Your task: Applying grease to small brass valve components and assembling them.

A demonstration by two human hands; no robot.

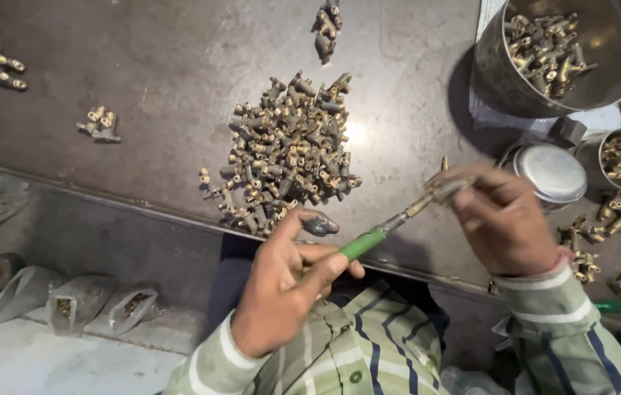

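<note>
Gripping a green-handled tool (361, 243) in the closed left hand (281, 292), pinching a small, stiff, probably slippery brass fitting (443, 189) in right hand (504, 223) fingertips, best held by its body.

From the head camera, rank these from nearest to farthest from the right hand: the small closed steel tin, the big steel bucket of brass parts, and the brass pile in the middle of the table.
From the right hand:
1. Small closed steel tin, just beyond it, to its right.
2. Brass pile, to its left, mid-table.
3. Big steel bucket, at the far right corner.
</note>
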